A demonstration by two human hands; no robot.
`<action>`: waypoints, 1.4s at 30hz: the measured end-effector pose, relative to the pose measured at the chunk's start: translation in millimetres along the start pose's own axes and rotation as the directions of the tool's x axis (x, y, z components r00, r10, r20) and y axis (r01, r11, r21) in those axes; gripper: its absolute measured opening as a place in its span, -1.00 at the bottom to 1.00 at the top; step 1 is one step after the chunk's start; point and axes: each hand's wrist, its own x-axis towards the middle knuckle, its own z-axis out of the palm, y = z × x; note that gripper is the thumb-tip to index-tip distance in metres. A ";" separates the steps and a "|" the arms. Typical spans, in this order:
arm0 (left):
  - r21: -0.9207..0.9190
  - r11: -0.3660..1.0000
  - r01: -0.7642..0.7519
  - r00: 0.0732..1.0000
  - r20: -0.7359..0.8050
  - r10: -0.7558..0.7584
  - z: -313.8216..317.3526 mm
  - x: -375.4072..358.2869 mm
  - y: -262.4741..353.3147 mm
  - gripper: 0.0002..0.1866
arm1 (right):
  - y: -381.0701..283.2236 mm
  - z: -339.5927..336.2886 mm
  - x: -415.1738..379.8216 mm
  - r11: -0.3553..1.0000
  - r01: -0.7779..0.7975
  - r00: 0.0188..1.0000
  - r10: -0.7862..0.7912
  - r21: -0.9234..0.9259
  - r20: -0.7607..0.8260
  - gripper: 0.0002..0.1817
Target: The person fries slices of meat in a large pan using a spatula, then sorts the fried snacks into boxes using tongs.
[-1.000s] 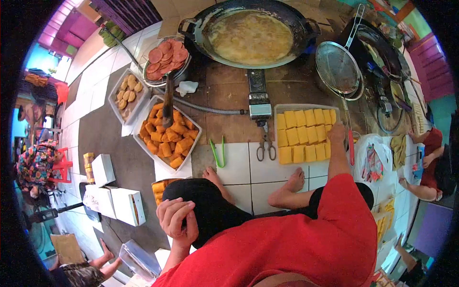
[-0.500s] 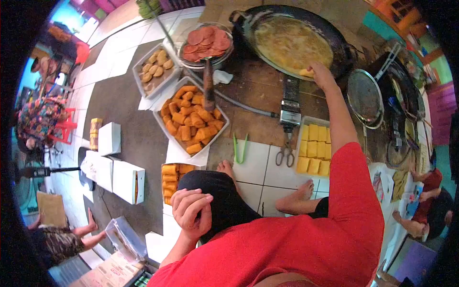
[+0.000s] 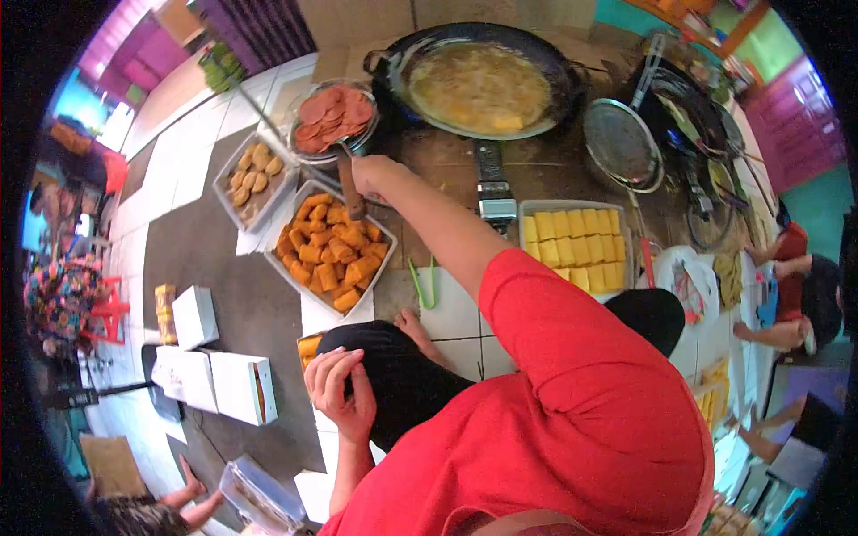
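Note:
My right hand [image 3: 374, 177] is at the wooden handle [image 3: 350, 189] of a metal utensil whose far end lies at the bowl of red round slices [image 3: 332, 118]; its fingers are partly hidden. Raised above my black-clad knee, my left hand [image 3: 340, 386] is empty with its fingers loosely apart. Below the handle is a container of orange-brown rolls [image 3: 331, 248]. Bubbling oil fills the large wok [image 3: 481, 85], where a yellow piece [image 3: 508, 122] floats near the front rim. Yellow rolls [image 3: 575, 239] lie in rows in a clear container on the right.
Green tongs [image 3: 424, 284] lie on the tiles. A strainer [image 3: 623, 143] and another dark wok [image 3: 684, 112] stand at right. Round pale pieces [image 3: 255, 174] fill a tray at left, near white boxes [image 3: 239, 387]. Other people sit at both sides.
My right hand has moved left from the wok's rim to the wooden handle. The yellow piece it held is now in the oil. My view has shifted, and my left hand stays raised.

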 end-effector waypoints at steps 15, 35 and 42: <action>-0.942 0.262 0.208 0.970 0.164 -0.180 50.3 132.3 84.7 -0.82 | 191.8 -159.8 -193.2 0.947 -0.313 0.680 0.175 -0.066 -0.712 -0.62; -0.677 -0.479 0.559 0.607 0.728 -0.319 132.2 139.4 29.4 -0.71 | 260.7 -205.9 -56.9 0.784 -0.486 0.864 0.366 -0.386 -0.345 -0.70; -0.633 -0.481 0.607 0.540 0.772 -0.335 139.9 142.3 41.7 -0.74 | 266.8 -145.6 -13.6 0.796 -0.567 0.773 0.424 -0.213 -0.471 -0.67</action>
